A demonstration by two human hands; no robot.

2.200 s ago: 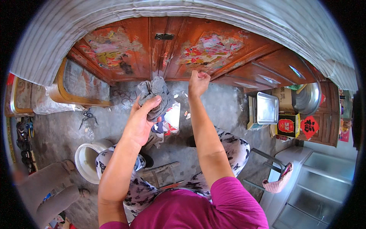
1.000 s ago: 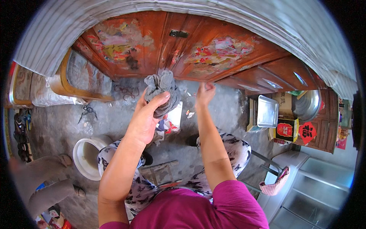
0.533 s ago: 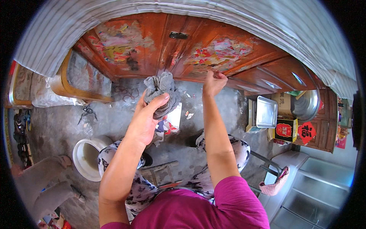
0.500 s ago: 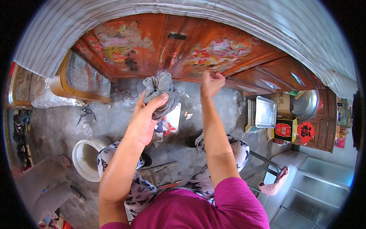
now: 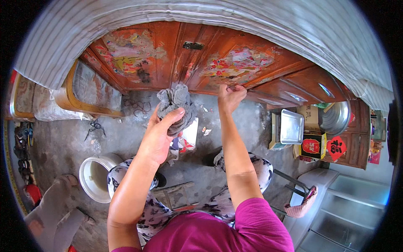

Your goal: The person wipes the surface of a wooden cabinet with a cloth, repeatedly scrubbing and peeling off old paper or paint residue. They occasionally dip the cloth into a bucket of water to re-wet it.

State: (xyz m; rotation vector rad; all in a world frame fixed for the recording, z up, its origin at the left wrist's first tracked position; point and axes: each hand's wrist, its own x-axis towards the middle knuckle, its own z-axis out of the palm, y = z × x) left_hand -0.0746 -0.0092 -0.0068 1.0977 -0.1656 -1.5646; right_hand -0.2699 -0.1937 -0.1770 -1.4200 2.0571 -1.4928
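In my left hand (image 5: pixel 157 130) is a crumpled grey cloth (image 5: pixel 176 103), gripped between thumb and fingers, a little in front of the red-brown wooden door (image 5: pixel 180 63). My right hand (image 5: pixel 231 97) is at the lower edge of the door's right panel, its fingers curled and pressed together; whatever they hold, if anything, is too small to make out. Above it, torn remains of a colourful paper picture (image 5: pixel 237 63) stick to that panel. A similar patch of paper scraps (image 5: pixel 130 56) covers the left panel.
A white bucket (image 5: pixel 86 178) of cloudy water stands at my left, near another person's legs (image 5: pixel 54 206). Paper scraps (image 5: pixel 189 140) lie on the concrete floor. A wooden-framed seat (image 5: pixel 94 90) is at the left. Right are a metal tray (image 5: pixel 291 127), boxes (image 5: pixel 311 145) and a metal basin (image 5: pixel 338 119).
My right hand has shifted slightly left and down along the panel's lower edge. The cloth stays in my left hand, turned a little. The other person's legs have moved.
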